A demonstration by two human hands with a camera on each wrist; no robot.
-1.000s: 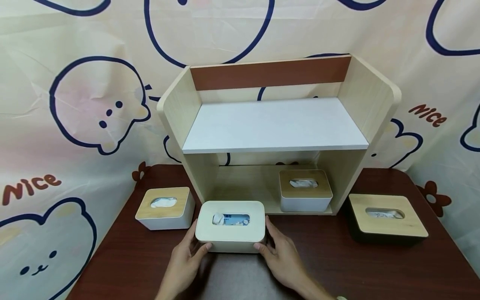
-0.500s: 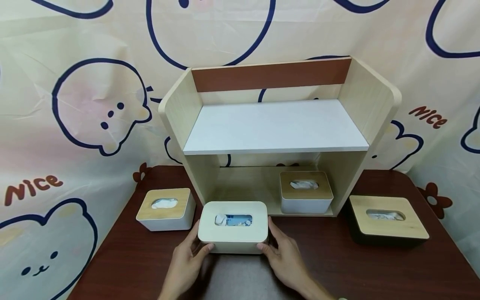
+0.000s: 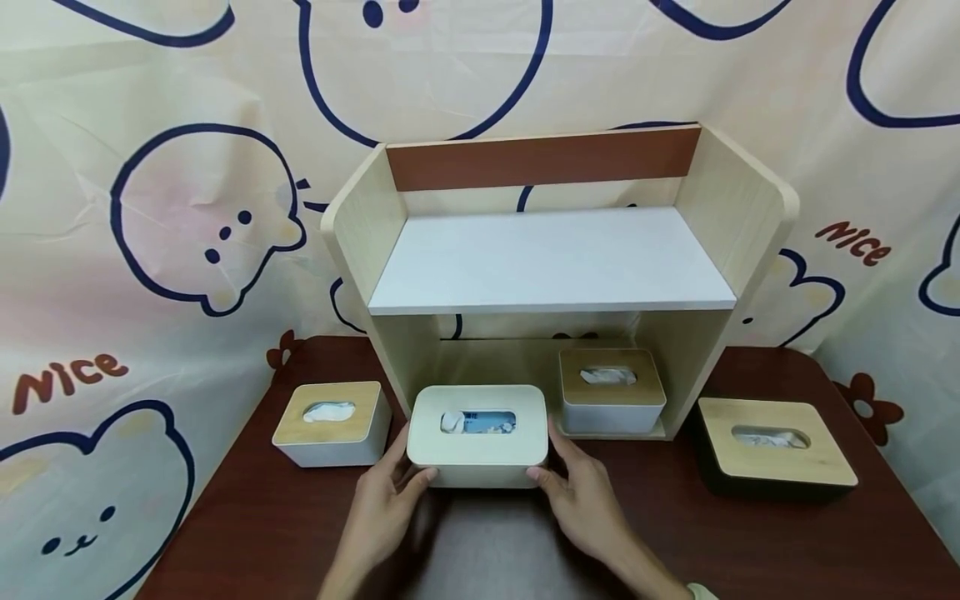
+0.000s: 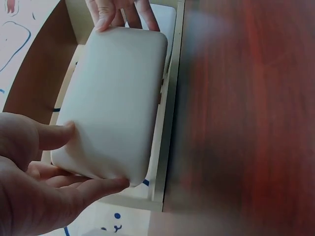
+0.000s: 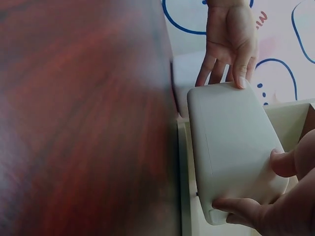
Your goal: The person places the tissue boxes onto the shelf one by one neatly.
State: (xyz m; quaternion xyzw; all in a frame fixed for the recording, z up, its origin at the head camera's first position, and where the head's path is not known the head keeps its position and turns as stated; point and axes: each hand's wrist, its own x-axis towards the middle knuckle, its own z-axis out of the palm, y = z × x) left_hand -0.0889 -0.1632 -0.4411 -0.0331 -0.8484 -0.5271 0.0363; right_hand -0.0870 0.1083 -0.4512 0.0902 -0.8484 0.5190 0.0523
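Observation:
A cream-white tissue box (image 3: 480, 475), its lid slot showing a blue tissue pack, is held between both hands in front of the shelf's lower level. My left hand (image 3: 381, 510) grips its left end, thumb on the near face and fingers along the side. At the other end, my right hand (image 3: 592, 508) grips it the same way. The left wrist view shows the box's smooth side (image 4: 113, 98), with the left hand (image 4: 39, 182) around the near end. In the right wrist view, the right hand (image 5: 280, 206) clasps the lower end of the box.
The two-level wooden shelf (image 3: 551, 258) stands at the back of the dark red-brown table (image 3: 750, 550). A wood-lidded white tissue box (image 3: 618, 412) sits at its lower right. Others stand outside: a white one (image 3: 337, 450) left, a black one (image 3: 780, 487) right.
Both hands have carried the cream-white tissue box forward and slightly right, closer to the shelf's lower level. The other boxes stay where they were; the head view has tilted a little.

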